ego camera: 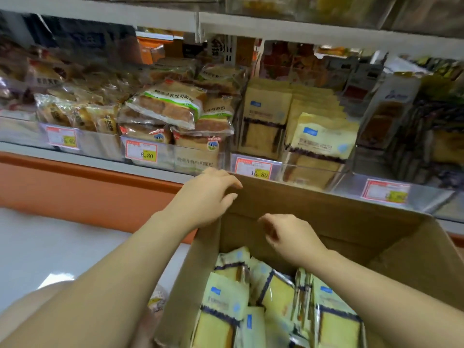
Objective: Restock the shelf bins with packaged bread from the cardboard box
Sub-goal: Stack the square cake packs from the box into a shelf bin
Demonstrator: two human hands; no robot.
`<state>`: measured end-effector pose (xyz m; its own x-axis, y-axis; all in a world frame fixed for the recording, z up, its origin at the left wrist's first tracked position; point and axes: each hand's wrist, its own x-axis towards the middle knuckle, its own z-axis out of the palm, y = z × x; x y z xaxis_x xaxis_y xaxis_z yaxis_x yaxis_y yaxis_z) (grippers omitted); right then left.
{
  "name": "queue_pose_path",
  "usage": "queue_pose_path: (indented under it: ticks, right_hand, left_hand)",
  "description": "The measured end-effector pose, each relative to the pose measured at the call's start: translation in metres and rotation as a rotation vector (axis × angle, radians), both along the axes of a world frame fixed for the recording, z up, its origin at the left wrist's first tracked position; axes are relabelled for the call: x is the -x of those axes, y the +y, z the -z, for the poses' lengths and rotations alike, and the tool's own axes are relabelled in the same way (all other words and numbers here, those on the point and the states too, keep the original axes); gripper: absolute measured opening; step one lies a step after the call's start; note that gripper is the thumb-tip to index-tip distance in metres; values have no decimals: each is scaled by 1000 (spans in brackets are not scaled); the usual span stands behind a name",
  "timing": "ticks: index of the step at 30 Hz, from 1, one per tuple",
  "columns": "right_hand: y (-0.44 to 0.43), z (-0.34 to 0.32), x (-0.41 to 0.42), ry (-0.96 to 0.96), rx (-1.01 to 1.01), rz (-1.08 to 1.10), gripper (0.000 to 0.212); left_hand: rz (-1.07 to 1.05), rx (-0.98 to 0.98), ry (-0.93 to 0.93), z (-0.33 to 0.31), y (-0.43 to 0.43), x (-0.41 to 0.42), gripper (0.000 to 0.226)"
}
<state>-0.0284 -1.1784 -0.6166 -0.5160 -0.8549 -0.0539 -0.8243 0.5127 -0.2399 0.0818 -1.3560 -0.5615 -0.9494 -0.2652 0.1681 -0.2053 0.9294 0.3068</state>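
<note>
An open cardboard box (351, 217) sits below the shelf, holding several pale yellow bread packs (226, 297) with dark trim. My left hand (208, 194) grips the box's far left corner, fingers curled over the rim. My right hand (288, 234) hovers inside the box above the packs, fingers loosely curled, holding nothing. On the shelf straight ahead, a clear bin (311, 172) holds the same yellow packs (321, 136) standing upright.
Left of that bin, clear bins hold toast loaves in green-and-white wrappers (165, 106) and other buns (75, 114). Darker packs (391, 114) fill the bins on the right. Price tags (253, 169) line the shelf edge. An orange ledge (75, 182) runs below.
</note>
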Motion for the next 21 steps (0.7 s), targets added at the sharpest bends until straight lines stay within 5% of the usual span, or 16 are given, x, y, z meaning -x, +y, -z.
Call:
queue_pose_path:
  ticks: [13, 16, 21]
  right_hand:
    - [-14, 143, -16, -664, -393, 76, 48]
    - [-18, 162, -26, -634, -375, 86, 25]
    - [-19, 138, -17, -709, -166, 102, 19]
  left_hand:
    - [43, 52, 48, 14, -16, 28, 27]
    - [49, 51, 47, 15, -15, 27, 28]
    - [82, 100, 27, 13, -13, 25, 28]
